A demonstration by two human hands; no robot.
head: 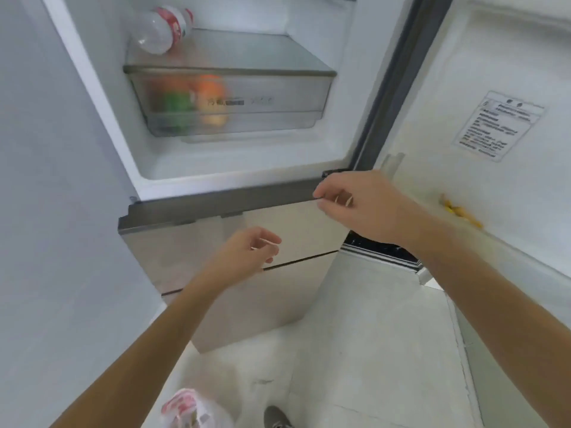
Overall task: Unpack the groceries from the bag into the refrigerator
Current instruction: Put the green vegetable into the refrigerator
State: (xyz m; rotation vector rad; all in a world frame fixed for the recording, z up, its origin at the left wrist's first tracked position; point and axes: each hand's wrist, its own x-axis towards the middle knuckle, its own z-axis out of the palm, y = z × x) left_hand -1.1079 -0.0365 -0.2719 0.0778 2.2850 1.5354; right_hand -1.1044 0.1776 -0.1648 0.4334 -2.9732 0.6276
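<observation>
The refrigerator [216,168] stands open before me. A clear plastic bottle [160,29] with a red label lies on the glass shelf. Below it, the clear crisper drawer [278,97] holds green and orange items [197,100], blurred. My left hand [250,248] hovers in front of the lower drawer fronts, its fingers loosely curled and holding nothing. My right hand [355,202] hangs near the bottom right corner of the open compartment, fingers loosely curled, nothing in it. A white plastic grocery bag [191,409] with red print sits on the floor at the bottom edge.
The open fridge door [494,88] fills the right side, with a printed sticker [497,125] and yellow marks [460,211] near its lower edge. A white wall [46,211] borders the left. A shoe [276,417] rests on the pale tiled floor [370,350].
</observation>
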